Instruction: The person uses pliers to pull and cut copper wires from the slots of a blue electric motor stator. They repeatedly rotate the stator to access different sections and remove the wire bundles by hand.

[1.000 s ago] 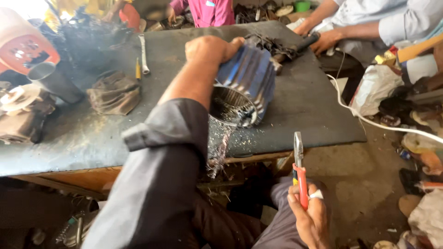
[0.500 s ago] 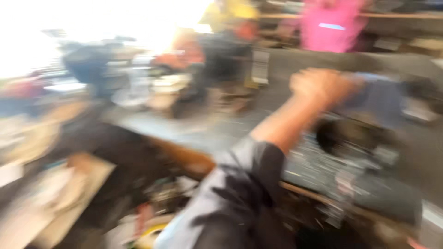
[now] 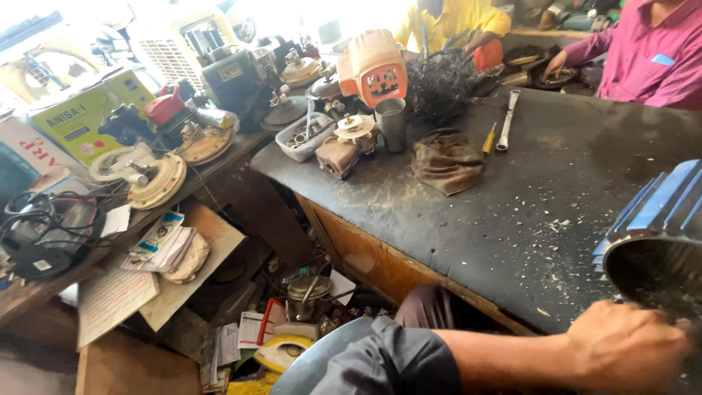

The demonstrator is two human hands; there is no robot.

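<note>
Left hand (image 3: 630,347): gripping the lower rim of the blue finned motor housing (image 3: 658,234), fingers curled over its open edge; grey sleeve trailing back toward the camera.
Right hand: lying outside the view; its state cannot be told.
Blue finned motor housing: resting at the right edge of the bench (image 3: 512,212), open end facing the camera, cut off by the frame.
Green carton (image 3: 88,113): sitting at upper left on the side shelf (image 3: 139,219), box-shaped, yellow-green with dark lettering.
White carton (image 3: 33,150): standing just beside the green carton, white with red lettering, partly out of frame.
Papers (image 3: 164,245): lying in a loose stack on a slanting board below the shelf, white with printed patches.
Leaflets (image 3: 252,329): lying on the floor under the bench, white with red marks.
Orange casing (image 3: 373,67): standing at the far side of the bench, a rounded shell with a pale label panel on its face.
Steel cup (image 3: 392,124): standing upright just in front of the orange casing.
Brown rag (image 3: 446,161): lying crumpled near the cup.
Yellow screwdriver (image 3: 488,139): lying beside a wrench (image 3: 506,121), both beyond the rag.
Bench surface: showing dark, worn matting, sprinkled with pale chips near the housing.
Room: showing a crowded workshop; a person in a pink shirt (image 3: 643,51) and a person in a yellow shirt (image 3: 450,22) working at the far side.
</note>
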